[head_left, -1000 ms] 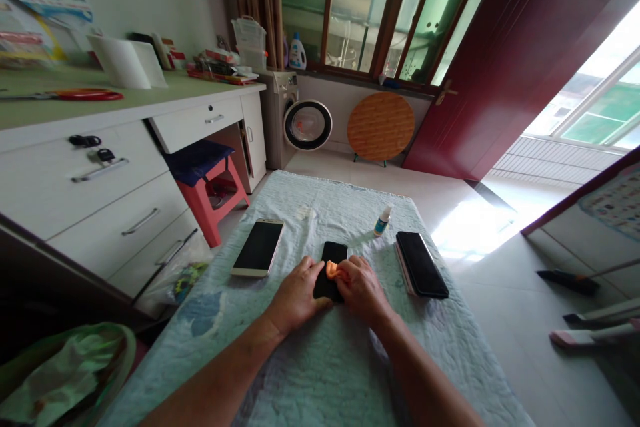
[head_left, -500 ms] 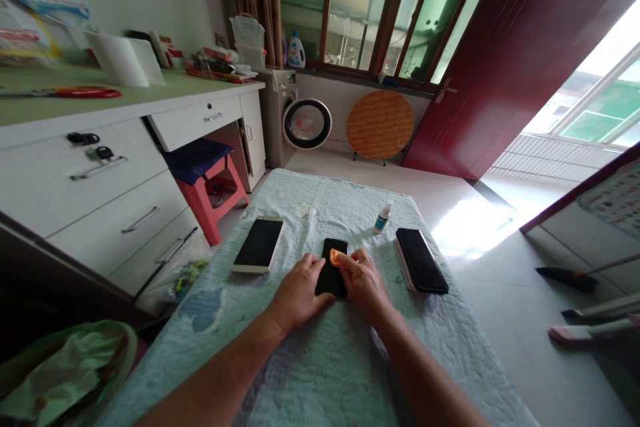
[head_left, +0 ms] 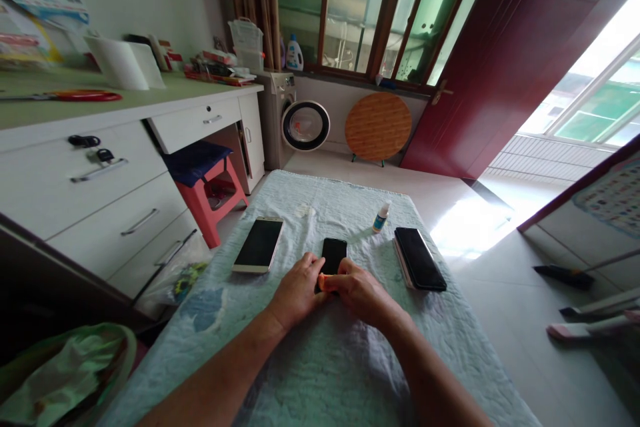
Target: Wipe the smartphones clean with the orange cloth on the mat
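A black smartphone [head_left: 335, 251] lies face up on the cloth-covered table, between my hands. My left hand [head_left: 299, 287] grips its left side, fingers at the edge and thumb by the near end. Pinched in my right hand [head_left: 361, 288] is a small orange cloth [head_left: 323, 281], pressed on the phone's lower part. The hands hide that near end. Left of them rests a white-framed smartphone [head_left: 259, 245]. On the right lies a black smartphone [head_left: 420, 259] on top of a pale, flat thing. A small spray bottle [head_left: 381, 218] stands beyond my right hand.
A pale blue quilted cloth [head_left: 350, 373] covers the table. On the left are a white desk [head_left: 200, 107] with drawers and a red stool [head_left: 213, 203]. A washing machine [head_left: 277, 120] with its door open and a round wooden tabletop [head_left: 379, 127] stand at the back.
My right hand has drawn the orange cloth down the phone screen, from its upper middle to the near left part. My left hand stays at the phone's left side.
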Demonstrator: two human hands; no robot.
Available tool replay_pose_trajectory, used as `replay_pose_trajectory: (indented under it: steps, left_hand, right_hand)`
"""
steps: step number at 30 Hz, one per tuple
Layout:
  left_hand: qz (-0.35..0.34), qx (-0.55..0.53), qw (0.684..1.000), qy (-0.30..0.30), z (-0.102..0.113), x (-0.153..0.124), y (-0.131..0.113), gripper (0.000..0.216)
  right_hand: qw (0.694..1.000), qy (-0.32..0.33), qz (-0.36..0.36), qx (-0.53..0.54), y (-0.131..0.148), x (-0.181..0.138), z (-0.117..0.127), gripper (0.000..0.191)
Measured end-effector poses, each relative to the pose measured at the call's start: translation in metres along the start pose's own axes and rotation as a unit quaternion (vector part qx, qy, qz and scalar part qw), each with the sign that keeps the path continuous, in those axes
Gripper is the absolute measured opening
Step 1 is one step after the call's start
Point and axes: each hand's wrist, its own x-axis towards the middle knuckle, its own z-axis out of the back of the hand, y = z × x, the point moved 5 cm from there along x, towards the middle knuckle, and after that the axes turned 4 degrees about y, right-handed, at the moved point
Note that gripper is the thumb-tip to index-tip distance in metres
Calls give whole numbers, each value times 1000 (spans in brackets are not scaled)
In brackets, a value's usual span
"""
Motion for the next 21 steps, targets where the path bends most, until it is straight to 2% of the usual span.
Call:
replay_pose_trajectory:
  steps: [6,11,16,19,21]
  left_hand:
    - [10,21,1000,16,1,-1,-1,59]
    - [5,33,999,24,3,-2,-4,58]
    - [10,36,999,30,4,-2,-5,58]
    - [11,35,999,29,4,-3,-5,58]
    - [12,33,999,27,3,-3,-4,57]
  right_hand:
    - [999,25,-17,30,-14,-7,14,23]
    - [995,-60,-79,-21,-29,2,13,24]
    - [977,-145,-143,-59,-40,15,6,22]
    - [976,-151,-145,-66,-41,15,3,20]
    - [979,-138,-132,-70,-39,12,3,27]
